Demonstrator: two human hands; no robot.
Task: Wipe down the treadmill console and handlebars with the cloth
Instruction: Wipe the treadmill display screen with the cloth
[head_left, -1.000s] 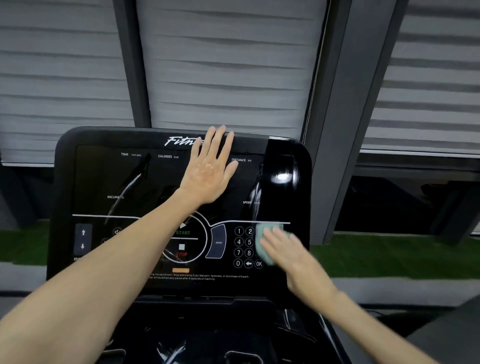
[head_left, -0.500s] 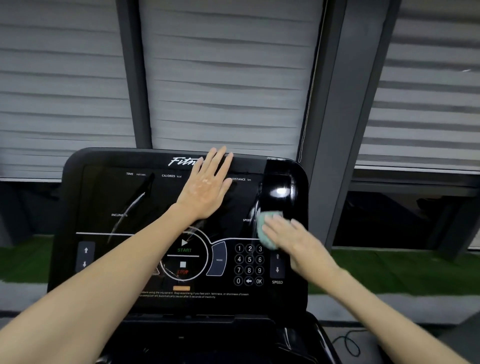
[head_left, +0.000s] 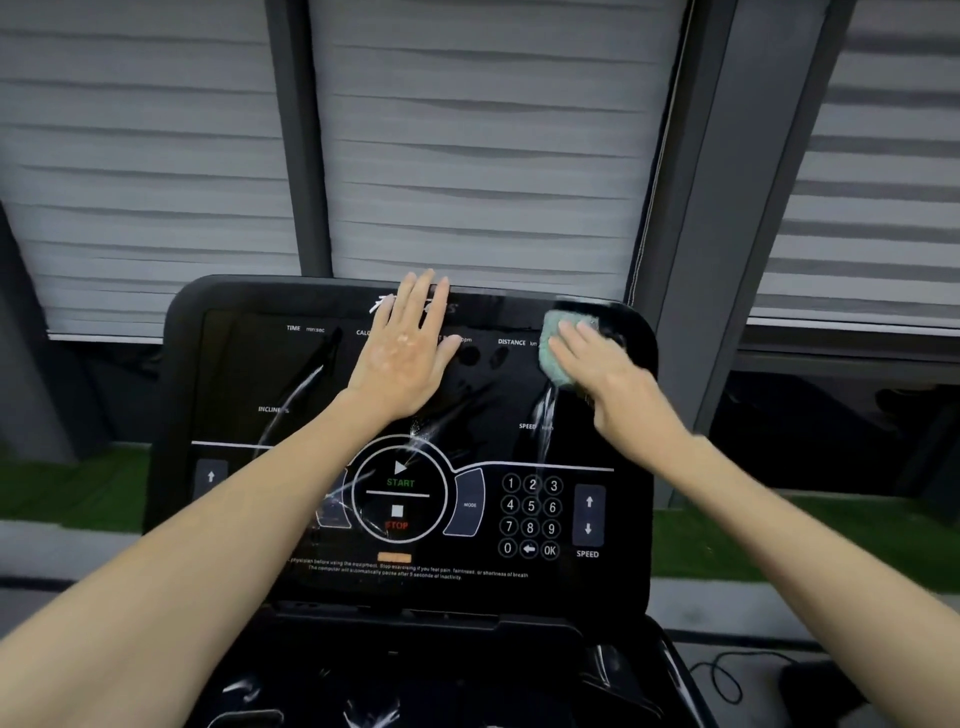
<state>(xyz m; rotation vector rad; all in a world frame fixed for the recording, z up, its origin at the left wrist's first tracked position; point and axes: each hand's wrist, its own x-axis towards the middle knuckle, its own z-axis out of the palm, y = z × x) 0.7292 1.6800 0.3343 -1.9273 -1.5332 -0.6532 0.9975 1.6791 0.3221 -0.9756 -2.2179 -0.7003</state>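
The black glossy treadmill console (head_left: 249, 374) fills the middle of the view, with START and STOP buttons, a number keypad and speed arrows. My left hand (head_left: 402, 353) lies flat on the upper middle of the screen, fingers straight and reaching the top edge. My right hand (head_left: 602, 371) presses a small pale green cloth (head_left: 553, 358) against the console's upper right corner, fingers stretched over it. Most of the cloth is hidden under that hand. The handlebars are not clearly visible.
Behind the console are grey window blinds (head_left: 478, 156) and dark frame posts (head_left: 727, 208). Green turf (head_left: 779, 535) runs along the floor beyond. The dark tray of the treadmill (head_left: 441, 675) sits below the console, and a black cable (head_left: 727, 675) lies on the floor at the lower right.
My right hand has slid the cloth upward from beside the keypad to the console's top right corner. My left hand stays flat on the screen's upper middle. The view tilted.
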